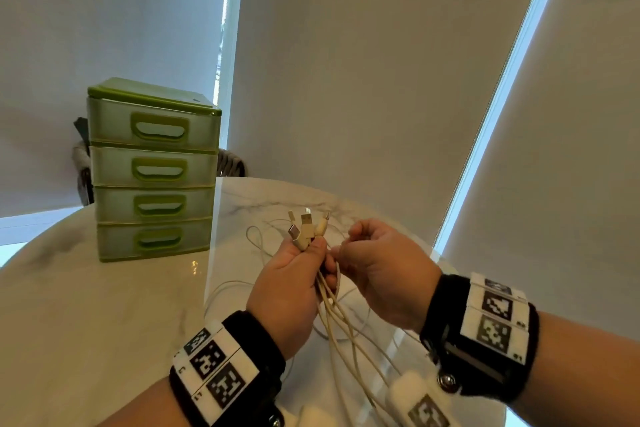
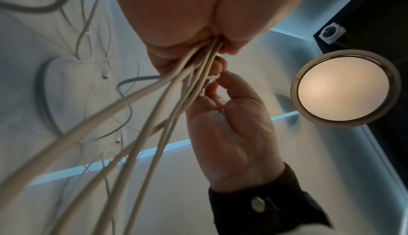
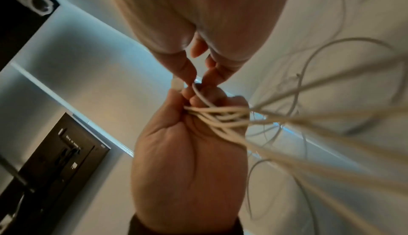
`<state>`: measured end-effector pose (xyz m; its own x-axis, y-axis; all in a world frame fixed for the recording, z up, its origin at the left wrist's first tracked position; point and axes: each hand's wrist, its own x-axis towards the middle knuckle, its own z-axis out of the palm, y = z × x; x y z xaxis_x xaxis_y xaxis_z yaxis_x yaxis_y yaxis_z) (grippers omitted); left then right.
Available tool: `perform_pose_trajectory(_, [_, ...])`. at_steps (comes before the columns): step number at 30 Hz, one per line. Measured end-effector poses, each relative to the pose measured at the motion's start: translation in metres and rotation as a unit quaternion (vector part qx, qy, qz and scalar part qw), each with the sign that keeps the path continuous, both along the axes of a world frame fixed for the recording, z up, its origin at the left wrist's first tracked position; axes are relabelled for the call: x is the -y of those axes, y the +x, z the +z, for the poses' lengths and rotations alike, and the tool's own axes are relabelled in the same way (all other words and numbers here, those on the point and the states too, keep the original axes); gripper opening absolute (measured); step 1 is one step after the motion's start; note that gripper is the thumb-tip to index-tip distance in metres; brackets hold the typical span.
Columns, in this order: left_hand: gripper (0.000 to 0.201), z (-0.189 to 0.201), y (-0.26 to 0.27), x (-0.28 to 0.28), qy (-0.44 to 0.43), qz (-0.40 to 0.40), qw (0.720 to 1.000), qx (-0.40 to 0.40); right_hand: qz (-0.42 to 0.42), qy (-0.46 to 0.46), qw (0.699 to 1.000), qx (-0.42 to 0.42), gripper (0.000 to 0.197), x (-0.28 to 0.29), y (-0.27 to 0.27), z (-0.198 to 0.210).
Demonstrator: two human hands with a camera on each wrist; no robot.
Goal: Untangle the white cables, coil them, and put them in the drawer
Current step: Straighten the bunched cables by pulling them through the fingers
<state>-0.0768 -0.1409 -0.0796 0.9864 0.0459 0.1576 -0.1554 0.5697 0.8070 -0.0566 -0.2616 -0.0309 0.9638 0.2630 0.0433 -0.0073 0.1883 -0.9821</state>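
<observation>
My left hand (image 1: 294, 274) grips a bundle of several white cables (image 1: 332, 319) above the marble table (image 1: 104, 305), their plug ends (image 1: 304, 229) sticking up past the fingers. The cables (image 2: 123, 120) trail down from the fist (image 3: 198, 134) toward me. My right hand (image 1: 377, 263) is right beside it, thumb and forefinger (image 3: 187, 71) pinching one thin white cable (image 3: 199, 95) at the top of the bundle. More cable loops (image 1: 256, 239) lie on the table behind the hands. The green drawer unit (image 1: 152, 170) stands at the back left, all drawers closed.
A wicker chair back (image 1: 230, 163) shows behind the drawer unit. Roller blinds (image 1: 381, 80) cover the windows beyond the table's round far edge. Bare marble lies left of my hands, in front of the drawers. A round ceiling lamp (image 2: 344, 90) shows in the left wrist view.
</observation>
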Motion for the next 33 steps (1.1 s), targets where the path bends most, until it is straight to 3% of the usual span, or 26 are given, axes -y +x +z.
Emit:
perform_pose_trajectory(2, [0.014,-0.001,0.002,0.0,-0.001,0.007,1.0,-0.008,-0.014,-0.009,0.999,-0.035,0.025,-0.002,-0.001,-0.005])
perform_pose_trajectory(4, [0.014,-0.001,0.003,0.0,0.003,0.01,1.0,-0.006,0.0,-0.152,0.988,-0.024,0.011,0.001,-0.001,-0.003])
perform_pose_trajectory(6, [0.015,-0.002,0.003,-0.001,0.009,0.01,1.0,-0.004,0.01,-0.251,0.968,0.007,0.02,0.004,-0.002,-0.002])
perform_pose_trajectory(11, [0.02,-0.001,-0.001,0.0,-0.009,-0.019,1.0,-0.018,-0.069,-0.21,0.972,0.076,0.013,0.007,-0.006,-0.006])
perform_pose_trajectory(17, [0.019,-0.002,0.005,-0.001,-0.008,0.027,0.999,-0.023,-0.115,-0.1,0.985,0.079,0.011,0.007,-0.015,-0.008])
perform_pose_trajectory(21, [0.022,0.003,0.001,-0.001,-0.049,-0.009,0.998,-0.025,-0.099,-0.159,0.976,0.109,0.011,0.007,-0.022,-0.006])
perform_pose_trajectory(25, [0.025,0.004,0.0,-0.001,-0.019,0.018,1.0,-0.011,-0.075,-0.22,0.964,0.13,0.01,0.004,-0.028,-0.01])
perform_pose_trajectory(30, [0.025,0.007,0.001,-0.006,-0.061,0.01,0.998,-0.032,-0.122,-0.232,0.954,0.147,0.011,0.006,-0.033,-0.013])
perform_pose_trajectory(33, [0.025,0.01,-0.001,-0.005,-0.096,-0.024,0.995,-0.02,-0.096,-0.241,0.955,0.142,0.011,0.005,-0.032,-0.01])
